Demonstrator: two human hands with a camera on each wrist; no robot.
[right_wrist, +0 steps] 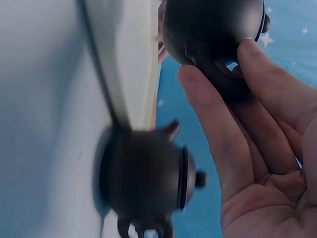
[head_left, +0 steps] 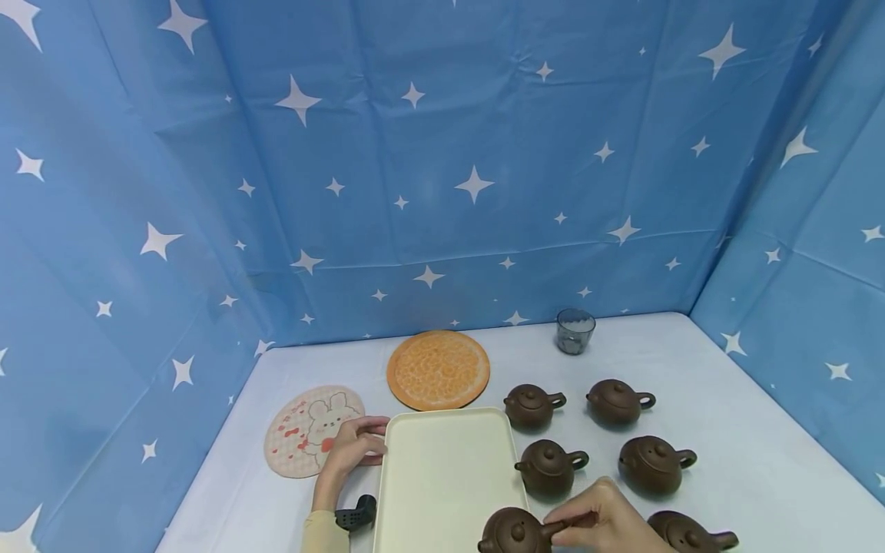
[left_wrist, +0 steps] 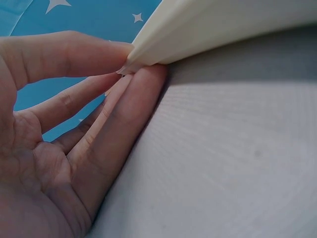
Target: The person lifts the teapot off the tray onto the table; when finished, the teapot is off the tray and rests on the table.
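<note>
My right hand (head_left: 600,518) grips a dark brown teapot (head_left: 515,531) by its handle, over the near right part of a cream tray (head_left: 449,476). In the right wrist view the fingers and thumb close round the handle of that teapot (right_wrist: 213,29). The left hand (head_left: 359,445) is at the tray's left edge. Seen from the left wrist, thumb and fingers of this hand (left_wrist: 74,114) pinch the tray's rim (left_wrist: 163,39). Another teapot (head_left: 548,468) stands just right of the tray, close to the right hand, and shows blurred below it in the right wrist view.
Several more brown teapots (head_left: 655,465) stand right of the tray. Behind it lies a round orange mat (head_left: 439,370), and a round rabbit mat (head_left: 304,434) is at left. A clear glass (head_left: 575,332) stands at the back, before a blue star-patterned curtain (head_left: 470,153).
</note>
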